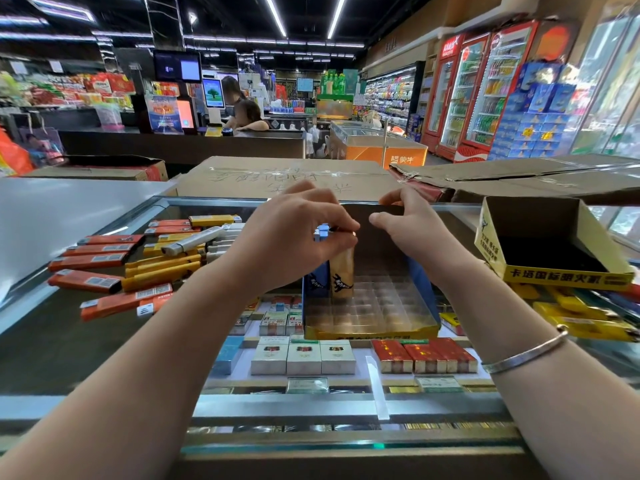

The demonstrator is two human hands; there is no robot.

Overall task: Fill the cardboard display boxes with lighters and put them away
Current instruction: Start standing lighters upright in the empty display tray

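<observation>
- Left hand fingers pinch a yellow plastic lighter, upright in the blue-and-yellow cardboard display box on the glass table.
- Right hand fingers pinch the box's back flap.
- Loose orange and yellow lighters lie left.

Bright, even shop light comes from long ceiling strip lights high above the glass bench. The bench's left side throws back a pale white glare. Shadows on it are faint. Wide-angle bending curves its edges. The drinks coolers far behind it at right are smeared with blur.
</observation>
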